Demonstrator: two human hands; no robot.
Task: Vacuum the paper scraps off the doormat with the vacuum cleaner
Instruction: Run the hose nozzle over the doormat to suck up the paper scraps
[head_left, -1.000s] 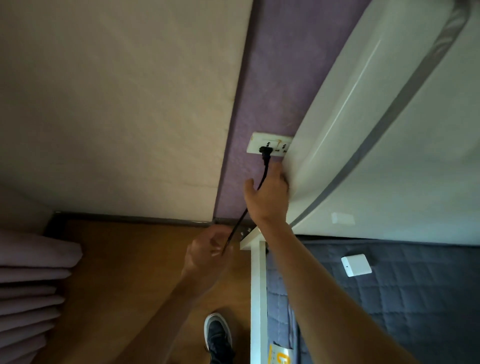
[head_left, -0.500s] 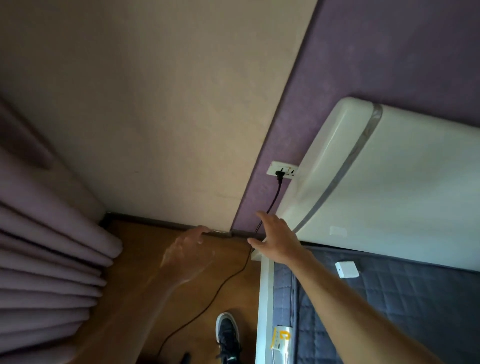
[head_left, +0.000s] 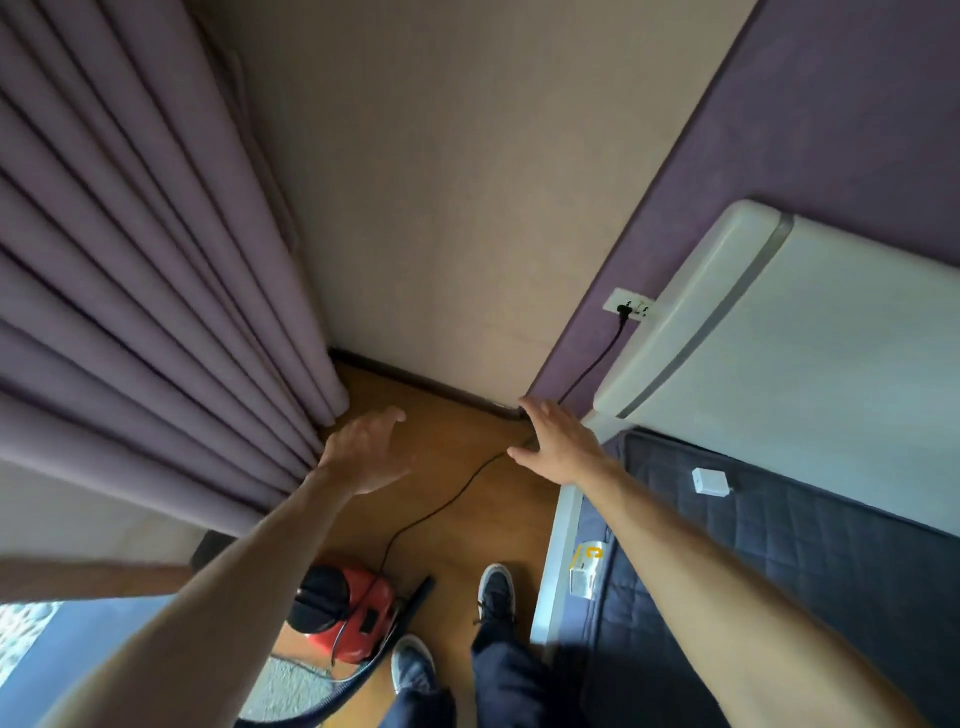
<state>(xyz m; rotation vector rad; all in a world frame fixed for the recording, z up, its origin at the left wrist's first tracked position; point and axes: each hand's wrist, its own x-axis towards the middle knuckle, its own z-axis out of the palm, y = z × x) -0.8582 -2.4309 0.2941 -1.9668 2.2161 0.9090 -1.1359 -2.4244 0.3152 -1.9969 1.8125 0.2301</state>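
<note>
With the plug (head_left: 623, 310) seated in the wall socket (head_left: 636, 304), both hands hover open and empty above the wooden floor (head_left: 467, 551), the vacuuming not yet begun.

Head view: the left hand (head_left: 363, 452) and the right hand (head_left: 558, 447) are spread, fingers straight, gripping nothing. The black cord (head_left: 447, 501) drops from the socket down the purple wall, passes behind the right hand and crosses the floor to the red vacuum cleaner (head_left: 345, 616). The cleaner sits well apart from both hands at the floor's near edge, just beside a shoe (head_left: 413, 662), its dark hose (head_left: 413, 610) unheld. Power looks connected; taking up the hose and clearing the scraps remains. A grey patch (head_left: 280, 686) by the cleaner may be the doormat; no paper scraps can be made out.
</note>
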